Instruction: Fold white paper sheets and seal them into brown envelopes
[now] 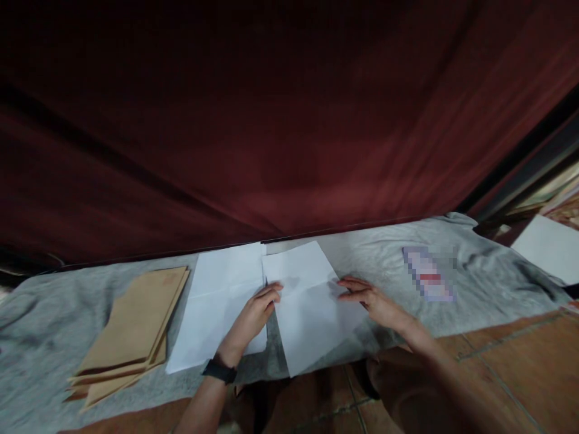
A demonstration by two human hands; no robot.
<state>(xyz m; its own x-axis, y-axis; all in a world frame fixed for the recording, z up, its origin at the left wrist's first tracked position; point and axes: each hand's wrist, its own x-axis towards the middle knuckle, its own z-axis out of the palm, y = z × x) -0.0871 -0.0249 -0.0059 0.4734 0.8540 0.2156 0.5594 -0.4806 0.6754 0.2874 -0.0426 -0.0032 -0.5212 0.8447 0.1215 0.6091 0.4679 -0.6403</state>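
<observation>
A white sheet of paper [312,325] with a crease across its middle lies in front of me, slightly turned. My left hand [253,316], with a dark band on the wrist, pinches its left edge near the crease. At the right edge, level with the same crease, the fingers of my right hand [375,304] grip the paper. Just left of it is a stack of white paper [217,313], its top sheet also creased across; my left forearm passes over its lower right part.
Several brown envelopes [131,319] are piled at the left. A pixelated purple-and-pink item [429,277] lies to the right on the grey cloth [380,253]. Behind hangs a dark red curtain [289,150]. A white sheet or board [547,247] shows at the far right, above tiled floor [520,355].
</observation>
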